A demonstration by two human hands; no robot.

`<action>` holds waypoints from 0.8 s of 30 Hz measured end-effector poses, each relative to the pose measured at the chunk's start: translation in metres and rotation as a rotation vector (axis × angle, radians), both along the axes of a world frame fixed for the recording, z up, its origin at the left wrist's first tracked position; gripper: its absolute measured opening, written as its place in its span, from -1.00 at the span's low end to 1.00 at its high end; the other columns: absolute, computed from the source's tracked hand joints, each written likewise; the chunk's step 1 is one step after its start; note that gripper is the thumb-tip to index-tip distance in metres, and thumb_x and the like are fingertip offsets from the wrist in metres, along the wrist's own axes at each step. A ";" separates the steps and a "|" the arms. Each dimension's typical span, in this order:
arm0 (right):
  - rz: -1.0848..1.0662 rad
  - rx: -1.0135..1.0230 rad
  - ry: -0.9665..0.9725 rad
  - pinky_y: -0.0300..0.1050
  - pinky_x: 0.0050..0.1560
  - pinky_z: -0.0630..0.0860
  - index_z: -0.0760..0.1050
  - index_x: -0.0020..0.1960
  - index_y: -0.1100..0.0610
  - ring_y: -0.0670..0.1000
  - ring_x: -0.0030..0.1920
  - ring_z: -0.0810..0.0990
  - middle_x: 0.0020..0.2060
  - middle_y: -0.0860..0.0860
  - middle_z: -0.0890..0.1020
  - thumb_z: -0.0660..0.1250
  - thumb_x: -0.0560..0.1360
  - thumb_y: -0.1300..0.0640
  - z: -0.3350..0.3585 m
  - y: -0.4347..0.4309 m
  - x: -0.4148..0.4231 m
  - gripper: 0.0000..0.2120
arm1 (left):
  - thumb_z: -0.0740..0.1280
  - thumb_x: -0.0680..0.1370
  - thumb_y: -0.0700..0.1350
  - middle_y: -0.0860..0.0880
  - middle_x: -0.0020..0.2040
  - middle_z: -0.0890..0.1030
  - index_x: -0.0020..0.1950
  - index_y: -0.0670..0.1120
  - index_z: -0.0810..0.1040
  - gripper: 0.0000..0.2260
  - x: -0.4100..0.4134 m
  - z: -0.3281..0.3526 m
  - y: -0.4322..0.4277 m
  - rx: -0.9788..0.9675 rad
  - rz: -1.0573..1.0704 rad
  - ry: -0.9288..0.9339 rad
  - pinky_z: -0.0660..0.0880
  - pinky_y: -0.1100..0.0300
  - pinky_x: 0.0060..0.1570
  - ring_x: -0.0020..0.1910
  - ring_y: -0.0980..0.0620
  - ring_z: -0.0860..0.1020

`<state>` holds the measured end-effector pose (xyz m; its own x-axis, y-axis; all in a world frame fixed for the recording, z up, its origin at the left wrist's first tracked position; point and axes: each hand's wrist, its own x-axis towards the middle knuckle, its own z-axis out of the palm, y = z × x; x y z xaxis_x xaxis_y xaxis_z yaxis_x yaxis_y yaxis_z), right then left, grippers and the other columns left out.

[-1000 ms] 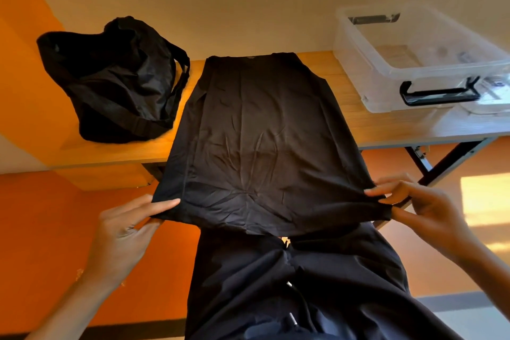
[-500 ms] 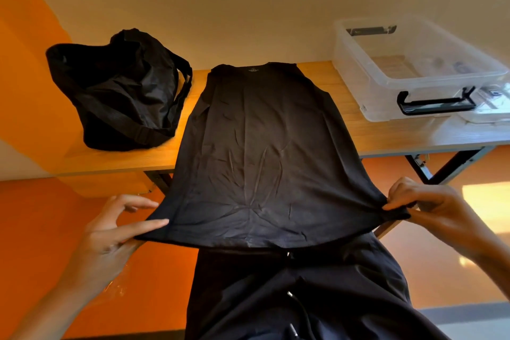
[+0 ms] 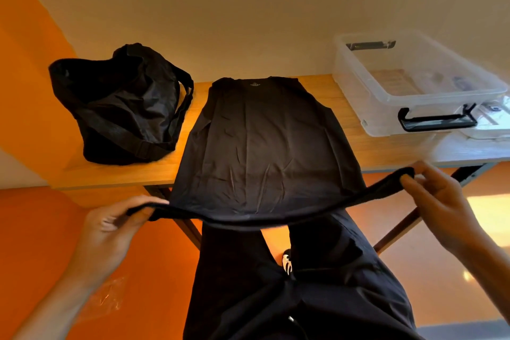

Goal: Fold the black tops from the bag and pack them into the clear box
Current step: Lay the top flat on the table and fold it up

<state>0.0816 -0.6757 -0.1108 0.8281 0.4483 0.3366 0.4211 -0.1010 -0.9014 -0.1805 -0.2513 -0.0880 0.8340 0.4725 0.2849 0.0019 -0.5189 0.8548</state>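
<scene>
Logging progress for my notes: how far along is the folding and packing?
Done: one black top is out of the bag and spread flat on the table. In hand: the left hand and right hand pinch its hem corners, raised. Left: every fold, then packing; the clear box shows no top inside yet.

Both hands (image 3: 110, 232) (image 3: 438, 210) pinch the black top's (image 3: 265, 146) hem corners.

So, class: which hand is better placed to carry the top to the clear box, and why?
Probably the right hand: it pinches a hem corner of the black top on the side where the clear box stands. The left hand holds the opposite corner, nearer the black bag.
</scene>
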 end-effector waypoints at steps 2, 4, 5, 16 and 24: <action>-0.061 -0.011 -0.072 0.32 -0.54 0.37 0.51 0.07 -0.05 0.41 -0.45 0.48 -0.32 0.36 0.53 0.28 0.59 -0.28 0.004 0.004 0.005 -0.69 | 0.28 0.61 -0.23 -0.02 -0.32 0.61 0.05 0.06 0.63 -0.78 0.012 0.004 0.002 0.102 0.074 -0.037 0.32 0.26 -0.47 -0.46 0.03 0.46; -0.116 -0.025 -0.107 0.18 -0.60 0.38 0.48 0.09 -0.18 0.31 -0.54 0.45 -0.38 0.37 0.50 0.24 0.57 -0.35 0.011 0.010 0.005 -0.71 | 0.29 0.68 -0.10 -0.03 -0.40 0.48 0.07 0.14 0.55 -0.87 0.020 0.005 0.003 0.211 0.100 -0.071 0.19 0.25 -0.54 -0.54 -0.03 0.33; -0.136 -0.044 -0.132 0.13 -0.60 0.39 0.47 0.10 -0.21 0.26 -0.56 0.44 -0.40 0.32 0.51 0.24 0.58 -0.34 0.012 0.012 0.006 -0.75 | 0.28 0.68 -0.03 0.01 -0.39 0.48 0.07 0.17 0.53 -0.91 0.022 0.004 0.005 0.251 0.079 -0.083 0.18 0.29 -0.54 -0.55 0.02 0.34; -0.315 -0.157 -0.275 -0.19 -0.50 0.46 0.37 0.03 -0.19 0.00 -0.40 0.59 -0.42 -0.01 0.56 0.17 0.67 0.01 0.021 0.071 0.063 -0.91 | 0.23 0.69 -0.05 0.00 -0.44 0.45 0.06 0.09 0.55 -0.89 0.093 0.012 0.030 0.347 0.159 -0.122 0.24 0.25 -0.50 -0.44 0.04 0.45; -0.343 -0.287 -0.205 -0.15 -0.36 0.33 0.43 -0.01 0.08 0.01 -0.41 0.47 -0.37 0.07 0.51 0.20 0.71 0.04 0.007 0.130 0.142 -0.83 | 0.30 0.67 -0.20 0.02 -0.35 0.53 0.09 -0.23 0.61 -0.87 0.177 0.007 0.069 0.469 0.227 -0.058 0.35 0.49 -0.30 -0.30 0.18 0.53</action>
